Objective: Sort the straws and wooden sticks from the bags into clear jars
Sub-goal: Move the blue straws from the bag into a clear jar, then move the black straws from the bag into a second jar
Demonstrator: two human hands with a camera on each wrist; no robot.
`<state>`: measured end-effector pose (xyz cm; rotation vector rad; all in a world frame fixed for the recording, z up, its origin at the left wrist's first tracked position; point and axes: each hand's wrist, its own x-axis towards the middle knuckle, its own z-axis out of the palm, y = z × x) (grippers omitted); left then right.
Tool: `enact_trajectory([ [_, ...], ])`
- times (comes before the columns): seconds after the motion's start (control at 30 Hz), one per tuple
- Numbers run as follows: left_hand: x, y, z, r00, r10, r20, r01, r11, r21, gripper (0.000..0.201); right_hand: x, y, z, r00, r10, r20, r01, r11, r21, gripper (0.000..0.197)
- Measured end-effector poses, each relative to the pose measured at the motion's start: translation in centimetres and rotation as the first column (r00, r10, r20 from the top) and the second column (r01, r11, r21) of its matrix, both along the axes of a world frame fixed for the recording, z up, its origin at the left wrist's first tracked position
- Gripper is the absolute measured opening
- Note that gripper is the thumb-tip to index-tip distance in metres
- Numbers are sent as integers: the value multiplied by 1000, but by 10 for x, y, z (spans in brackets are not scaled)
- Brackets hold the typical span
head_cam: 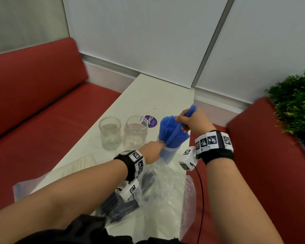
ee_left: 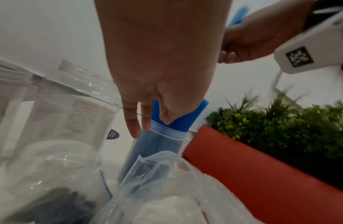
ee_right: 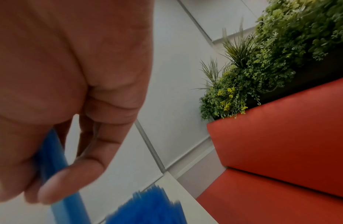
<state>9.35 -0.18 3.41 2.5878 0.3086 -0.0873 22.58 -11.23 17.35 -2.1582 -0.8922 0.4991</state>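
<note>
Two clear jars stand empty on the white table (head_cam: 148,92): one on the left (head_cam: 110,132), one (head_cam: 136,132) beside it. To their right a zip bag (head_cam: 169,155) (ee_left: 164,142) stands upright, full of blue straws (head_cam: 167,124) (ee_left: 183,122) that fan out at the top. My left hand (head_cam: 155,148) (ee_left: 147,121) holds this bag just under its mouth, thumb on one side and fingers on the other. My right hand (head_cam: 188,120) (ee_right: 51,174) grips a small bunch of blue straws (head_cam: 174,133) (ee_right: 69,209), slanted up out of the bundle.
A bag of dark straws (head_cam: 120,205) lies under my left wrist among crumpled clear plastic (head_cam: 167,194). A bag of wooden sticks (head_cam: 83,164) lies to the left. A purple round label (head_cam: 151,121) sits behind the jars. Red benches (head_cam: 42,111) flank the table; a plant (head_cam: 296,103) stands right.
</note>
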Motion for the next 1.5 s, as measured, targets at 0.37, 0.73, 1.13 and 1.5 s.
enact_trajectory([
  [0.37, 11, -2, -26, 997, -55, -57, 66, 970, 234, 63, -17, 17, -70, 971, -199, 135, 196, 980, 36, 33],
  [0.73, 6, 8, -28, 991, -114, -70, 127, 965, 230, 72, -22, 22, -109, 980, -198, 31, 197, 980, 43, 76],
  [1.13, 6, 8, -13, 981, -122, -153, 165, 934, 316, 63, -36, 19, -118, 860, 80, 503, 111, 934, -339, 63],
  [1.5, -28, -13, -17, 900, 131, -416, -225, 957, -185, 67, -68, -10, -132, 952, -254, 172, 272, 958, -93, 20],
])
